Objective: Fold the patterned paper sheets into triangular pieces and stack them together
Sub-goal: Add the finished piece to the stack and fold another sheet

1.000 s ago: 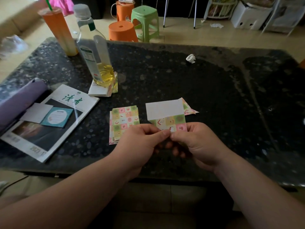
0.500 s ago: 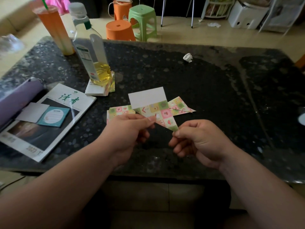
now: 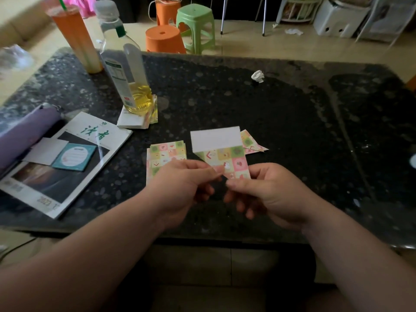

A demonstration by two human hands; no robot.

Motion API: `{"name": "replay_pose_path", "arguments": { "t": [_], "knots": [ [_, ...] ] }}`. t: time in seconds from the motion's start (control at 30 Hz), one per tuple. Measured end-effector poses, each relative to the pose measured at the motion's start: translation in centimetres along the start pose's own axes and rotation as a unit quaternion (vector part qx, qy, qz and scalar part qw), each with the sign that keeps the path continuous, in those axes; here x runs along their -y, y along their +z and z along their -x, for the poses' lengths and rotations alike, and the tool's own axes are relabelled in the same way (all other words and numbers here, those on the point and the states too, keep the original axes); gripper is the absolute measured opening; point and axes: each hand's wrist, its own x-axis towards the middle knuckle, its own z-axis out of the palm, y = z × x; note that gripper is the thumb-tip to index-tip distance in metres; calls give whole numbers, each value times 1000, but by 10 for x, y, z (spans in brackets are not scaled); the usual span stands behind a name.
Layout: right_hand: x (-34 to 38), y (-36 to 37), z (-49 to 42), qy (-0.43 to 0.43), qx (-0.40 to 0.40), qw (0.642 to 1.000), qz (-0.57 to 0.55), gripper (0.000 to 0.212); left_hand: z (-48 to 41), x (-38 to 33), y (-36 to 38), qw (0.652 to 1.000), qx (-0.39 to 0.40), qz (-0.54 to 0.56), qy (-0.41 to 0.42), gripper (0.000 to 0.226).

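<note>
Both hands hold one patterned paper sheet (image 3: 225, 152) above the front half of the dark stone bench (image 3: 292, 122). The left hand (image 3: 182, 183) pinches the sheet's lower left edge, with its fingers (image 3: 211, 174) closed together on the paper. The right hand (image 3: 270, 194) pinches the lower right corner between thumb and forefinger, and its remaining fingers are curled beneath. The sheet shows a white upper band and a patterned lower part, with one diagonal edge on the left side. A stack of unfolded sheets (image 3: 165, 157) lies flat on the bench just left of the held sheet, partly covered by the left hand. A folded triangular piece (image 3: 253, 146) lies on the bench behind the held sheet's right edge. Farther left, an oil bottle (image 3: 128, 73) stands upright on a paper pad (image 3: 132, 121). A magazine (image 3: 67, 163) lies near the left edge, beside a purple pouch (image 3: 22, 134). An orange cup (image 3: 76, 39) stands at the far left corner. A crumpled paper scrap (image 3: 257, 76) rests near the far edge.
</note>
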Motion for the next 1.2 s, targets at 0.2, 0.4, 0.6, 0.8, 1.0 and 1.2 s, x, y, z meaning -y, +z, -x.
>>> {"name": "replay_pose_path", "arguments": {
  "t": [0.2, 0.4, 0.6, 0.8, 1.0, 1.2],
  "knots": [
    [-1, -1, 1, -13, -6, 1000, 19, 2, -5, -1, -1, 999, 6, 32, -25, 8],
    [-1, -6, 4, -50, -64, 997, -14, 15, -8, -3, -2, 994, -11, 102, -47, 10],
    [-13, 3, -1, -146, -206, 968, 2, 19, -10, -1, -1, 989, -44, 133, -37, 15],
    [-20, 11, -3, -154, -246, 957, 22, 7, -10, 4, 4, 987, -40, 152, -35, 15],
    [-22, 10, -7, -161, -258, 950, 69, 10, -8, 14, 16, 986, 17, 158, -57, 28],
    [-14, -10, -5, -119, -236, 951, 162, 12, 3, 5, 6, 949, 86, -288, -99, 30]
  ]
}}
